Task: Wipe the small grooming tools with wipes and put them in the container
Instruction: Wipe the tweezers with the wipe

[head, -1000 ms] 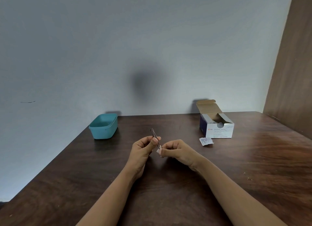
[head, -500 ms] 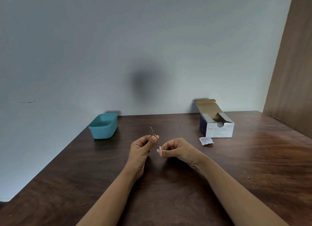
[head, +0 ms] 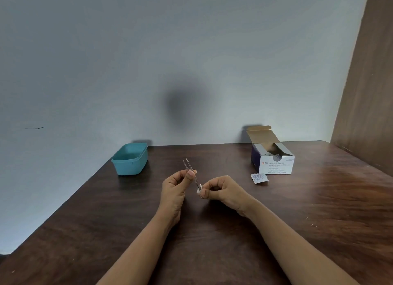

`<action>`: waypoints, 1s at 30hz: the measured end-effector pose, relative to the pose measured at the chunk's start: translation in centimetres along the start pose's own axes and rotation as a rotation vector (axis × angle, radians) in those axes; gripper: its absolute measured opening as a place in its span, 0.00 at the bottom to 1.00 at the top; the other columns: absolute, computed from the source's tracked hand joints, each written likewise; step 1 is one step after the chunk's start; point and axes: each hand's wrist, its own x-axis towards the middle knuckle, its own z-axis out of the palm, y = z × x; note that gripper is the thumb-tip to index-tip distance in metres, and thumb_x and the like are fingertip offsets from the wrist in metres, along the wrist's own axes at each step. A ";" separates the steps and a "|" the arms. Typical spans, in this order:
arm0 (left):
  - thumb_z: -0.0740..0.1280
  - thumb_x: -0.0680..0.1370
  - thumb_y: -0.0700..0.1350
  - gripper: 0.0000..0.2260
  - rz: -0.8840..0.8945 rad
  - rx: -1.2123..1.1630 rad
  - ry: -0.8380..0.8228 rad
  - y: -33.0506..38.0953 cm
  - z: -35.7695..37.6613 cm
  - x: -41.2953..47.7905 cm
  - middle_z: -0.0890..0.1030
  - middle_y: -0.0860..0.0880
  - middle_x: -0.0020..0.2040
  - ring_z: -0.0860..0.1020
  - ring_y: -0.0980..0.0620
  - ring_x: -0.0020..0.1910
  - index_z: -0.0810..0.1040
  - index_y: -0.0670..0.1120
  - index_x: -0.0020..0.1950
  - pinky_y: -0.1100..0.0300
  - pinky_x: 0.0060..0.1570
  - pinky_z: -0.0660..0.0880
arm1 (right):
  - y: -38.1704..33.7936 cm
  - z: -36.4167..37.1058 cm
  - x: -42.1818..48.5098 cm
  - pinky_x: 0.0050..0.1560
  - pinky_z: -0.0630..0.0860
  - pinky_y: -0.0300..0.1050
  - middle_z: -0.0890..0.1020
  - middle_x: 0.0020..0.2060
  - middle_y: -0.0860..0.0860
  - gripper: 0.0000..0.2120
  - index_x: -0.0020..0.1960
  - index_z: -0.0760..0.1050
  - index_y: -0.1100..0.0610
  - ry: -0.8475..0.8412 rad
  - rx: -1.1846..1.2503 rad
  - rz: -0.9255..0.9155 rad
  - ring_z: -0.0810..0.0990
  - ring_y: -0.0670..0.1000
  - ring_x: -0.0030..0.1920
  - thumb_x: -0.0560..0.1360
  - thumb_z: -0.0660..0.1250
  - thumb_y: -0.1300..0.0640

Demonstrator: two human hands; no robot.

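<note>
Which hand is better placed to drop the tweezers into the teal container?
Left, probably: the left hand pinches the tweezers, and the container sits on its side; the right hand holds the wipe.

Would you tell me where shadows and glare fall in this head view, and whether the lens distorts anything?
Head view: a soft round shadow on the wall; small shadows behind the teal container and the alcohol swab box; pale sheen on the table at right; the wood panel leans, likely wide-angle distortion.
</note>
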 end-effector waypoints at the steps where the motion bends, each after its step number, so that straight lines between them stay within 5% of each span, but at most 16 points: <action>1: 0.69 0.75 0.41 0.03 0.006 0.007 0.004 0.0 0.0 0.0 0.83 0.52 0.43 0.79 0.68 0.38 0.81 0.45 0.46 0.65 0.45 0.68 | 0.0 0.1 0.0 0.50 0.78 0.37 0.85 0.40 0.51 0.03 0.41 0.83 0.58 0.013 0.024 -0.009 0.82 0.45 0.42 0.71 0.72 0.64; 7: 0.70 0.74 0.39 0.01 0.066 0.025 0.012 -0.3 0.0 0.1 0.82 0.47 0.42 0.79 0.65 0.37 0.81 0.44 0.44 0.76 0.37 0.72 | 0.4 0.9 0.0 0.47 0.79 0.39 0.85 0.42 0.58 0.07 0.44 0.83 0.64 0.144 -0.015 -0.078 0.82 0.48 0.42 0.68 0.75 0.63; 13: 0.71 0.73 0.40 0.02 0.074 0.076 -0.003 -0.7 -0.2 0.4 0.83 0.45 0.42 0.80 0.59 0.41 0.82 0.43 0.44 0.74 0.39 0.74 | 0.9 1.3 0.2 0.45 0.79 0.47 0.85 0.37 0.55 0.02 0.41 0.83 0.57 0.297 -0.130 -0.142 0.81 0.48 0.37 0.69 0.75 0.59; 22: 0.71 0.73 0.42 0.06 0.100 0.186 -0.116 -0.9 -0.2 0.2 0.85 0.44 0.44 0.83 0.53 0.46 0.83 0.41 0.47 0.69 0.43 0.77 | 0.6 1.3 0.0 0.36 0.75 0.37 0.83 0.33 0.51 0.05 0.41 0.83 0.58 0.323 -0.222 -0.205 0.78 0.43 0.32 0.72 0.73 0.56; 27: 0.71 0.72 0.47 0.09 0.090 0.178 -0.115 -0.7 0.1 0.0 0.85 0.50 0.47 0.82 0.60 0.48 0.83 0.45 0.50 0.73 0.44 0.74 | 0.1 1.5 0.2 0.42 0.76 0.35 0.85 0.38 0.54 0.06 0.45 0.83 0.62 0.407 0.056 -0.195 0.82 0.45 0.40 0.74 0.71 0.59; 30: 0.72 0.71 0.51 0.08 0.095 0.303 -0.109 -1.1 0.0 0.1 0.85 0.52 0.44 0.82 0.57 0.48 0.85 0.49 0.45 0.66 0.47 0.76 | -0.4 1.7 0.2 0.35 0.73 0.30 0.83 0.32 0.48 0.06 0.47 0.81 0.67 0.466 0.260 -0.141 0.78 0.39 0.32 0.74 0.69 0.63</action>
